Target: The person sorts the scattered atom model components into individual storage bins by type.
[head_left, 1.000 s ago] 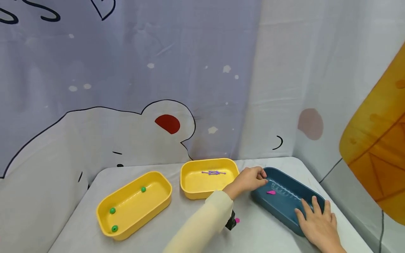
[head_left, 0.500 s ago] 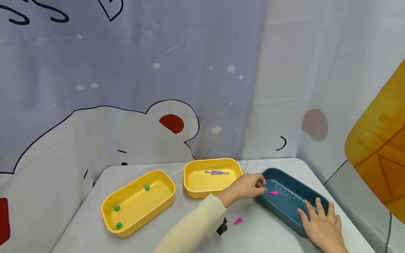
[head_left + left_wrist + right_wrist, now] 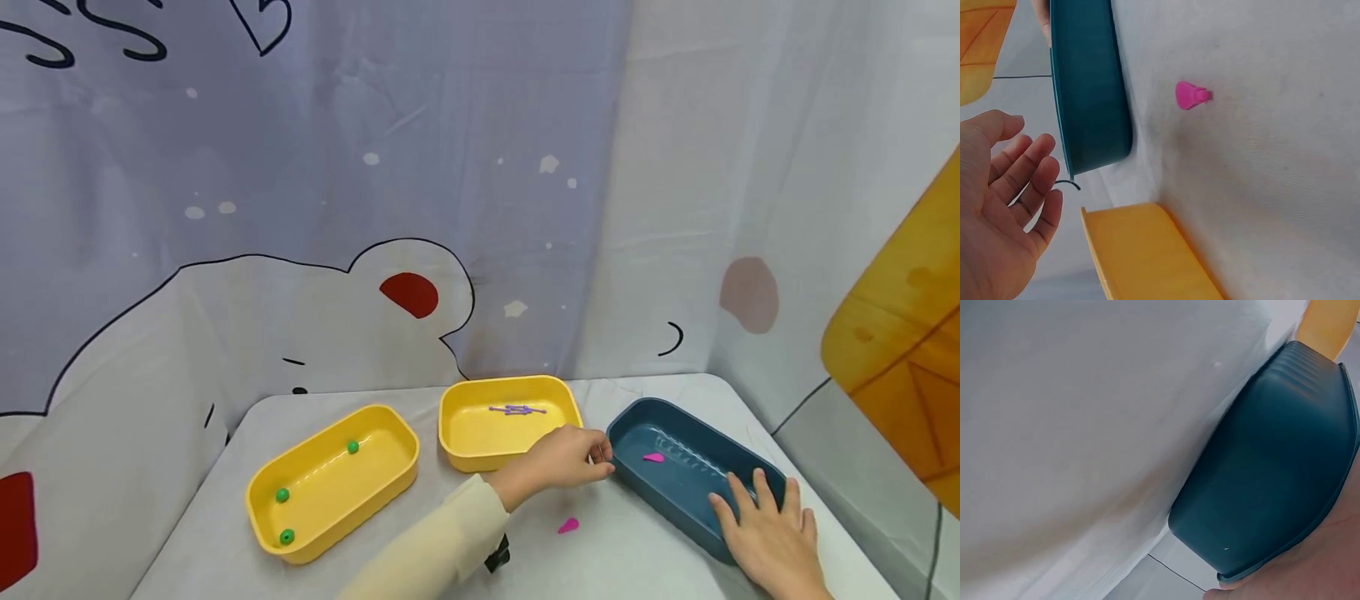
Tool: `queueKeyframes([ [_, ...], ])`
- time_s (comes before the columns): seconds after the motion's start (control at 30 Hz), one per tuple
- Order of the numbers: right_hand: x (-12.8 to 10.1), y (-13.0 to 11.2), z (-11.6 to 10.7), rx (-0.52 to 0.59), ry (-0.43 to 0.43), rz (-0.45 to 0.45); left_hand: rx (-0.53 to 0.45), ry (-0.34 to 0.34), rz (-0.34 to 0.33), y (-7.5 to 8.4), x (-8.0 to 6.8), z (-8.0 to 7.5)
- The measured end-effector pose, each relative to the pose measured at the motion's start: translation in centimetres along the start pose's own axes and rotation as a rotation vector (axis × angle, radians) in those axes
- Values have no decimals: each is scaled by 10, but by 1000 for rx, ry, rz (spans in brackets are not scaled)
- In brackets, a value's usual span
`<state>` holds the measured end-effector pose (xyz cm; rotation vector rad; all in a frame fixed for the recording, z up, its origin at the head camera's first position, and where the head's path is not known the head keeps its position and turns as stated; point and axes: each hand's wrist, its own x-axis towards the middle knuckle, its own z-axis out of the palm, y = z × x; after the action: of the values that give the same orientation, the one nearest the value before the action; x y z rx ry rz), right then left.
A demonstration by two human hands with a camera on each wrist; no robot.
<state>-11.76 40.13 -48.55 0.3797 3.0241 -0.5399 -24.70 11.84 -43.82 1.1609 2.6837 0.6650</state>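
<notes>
My left hand [image 3: 562, 458] hovers between the middle yellow tray [image 3: 465, 454] and the dark teal tray [image 3: 675, 508], fingers loosely bent with nothing in them, as the left wrist view shows too. My right hand [image 3: 776, 533] lies over the near right end of the teal tray, fingers spread across its rim. Inside that tray is a small pink teardrop-shaped piece [image 3: 654, 457]. Another pink piece [image 3: 1191, 95], wide at one end and narrow at the other, lies on the white cloth below my left hand. In the right wrist view, the palm [image 3: 1310, 562] is against the teal tray's edge.
Several thin purple sticks [image 3: 517, 409] lie in the middle yellow tray. To the left, a longer yellow tray [image 3: 337, 517] holds three green beads [image 3: 287, 537]. A patterned curtain [image 3: 300, 167] hangs right behind the white-covered table [image 3: 225, 575].
My left hand has drawn back leftward from over the teal tray's edge, uncovering the pink piece on the cloth. The right hand stays on the teal tray. The head view has shifted slightly.
</notes>
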Motion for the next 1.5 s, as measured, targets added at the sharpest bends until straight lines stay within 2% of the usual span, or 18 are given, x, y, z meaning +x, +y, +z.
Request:
queueKeyframes([
  [0.27,1,0,-2,-13,-8,22,-13,-26,32,-1,-14,-2],
  [0.53,0,-1,-1,-5,-19,33,87,-85,8,-8,-28,2],
  [0.73,-1,-2,-1,-3,-27,32,73,-103,-39,-16,-41,8],
  [1.13,0,-2,0,-14,-17,27,50,-74,-165,-29,-69,22],
  [1.37,0,-2,0,-13,-31,31,46,-16,-161,-32,-80,27],
  [1.5,1,-2,0,-16,-41,38,46,-8,-165,-33,-85,30],
])
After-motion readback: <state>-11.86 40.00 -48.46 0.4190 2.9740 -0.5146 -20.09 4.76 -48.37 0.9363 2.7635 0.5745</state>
